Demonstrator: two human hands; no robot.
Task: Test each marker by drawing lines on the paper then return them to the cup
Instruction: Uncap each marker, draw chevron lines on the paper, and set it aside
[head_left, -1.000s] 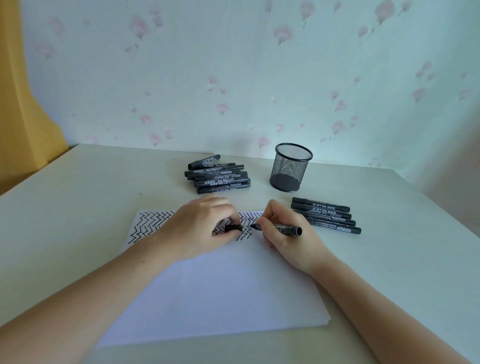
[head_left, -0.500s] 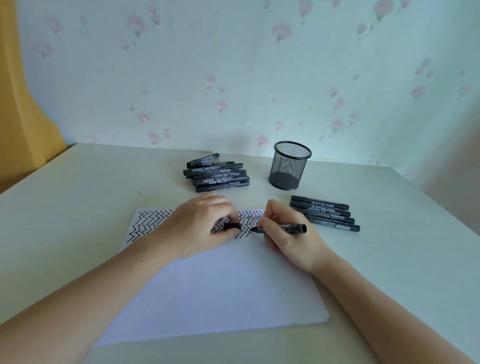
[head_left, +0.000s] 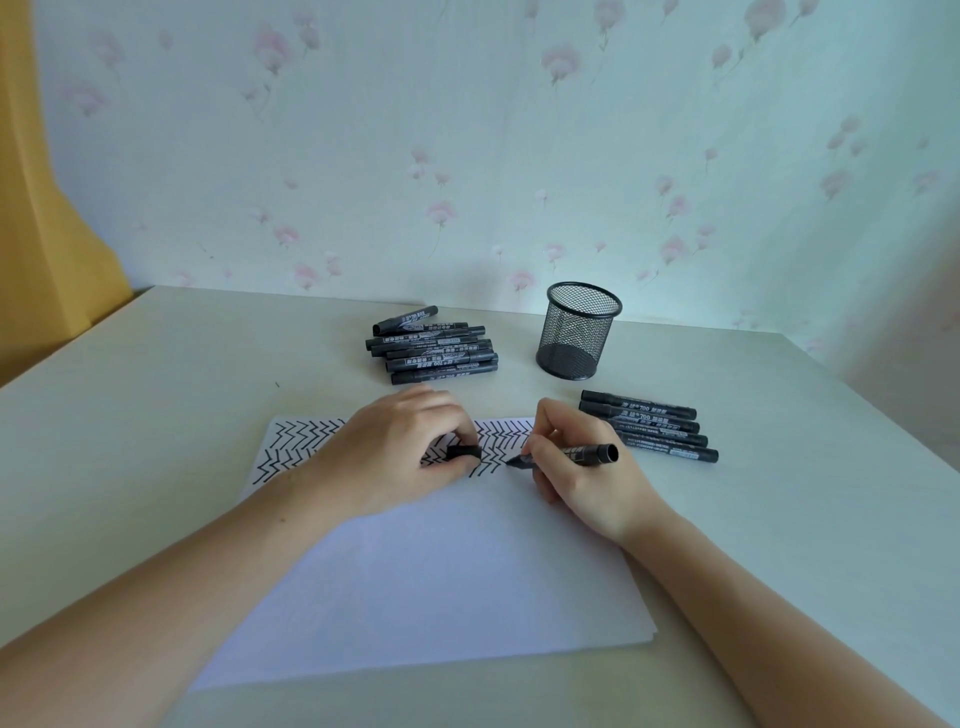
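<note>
A white sheet of paper (head_left: 431, 571) lies in front of me, with black zigzag lines (head_left: 296, 441) along its far edge. My right hand (head_left: 582, 467) grips an uncapped black marker (head_left: 582, 453) whose tip rests on the paper by the zigzags. My left hand (head_left: 395, 452) presses on the paper and pinches the marker's black cap (head_left: 464, 451). The black mesh cup (head_left: 577, 330) stands empty at the back. A pile of several black markers (head_left: 434, 348) lies left of the cup. Another row of several markers (head_left: 649, 423) lies right of my right hand.
The table (head_left: 156, 415) is pale and meets a floral wall behind the cup. A yellow curtain (head_left: 47, 208) hangs at the far left. The table's right edge runs diagonally at the far right.
The marker tip has crept slightly left and down along the zigzags. My left hand has stayed in place with the cap.
</note>
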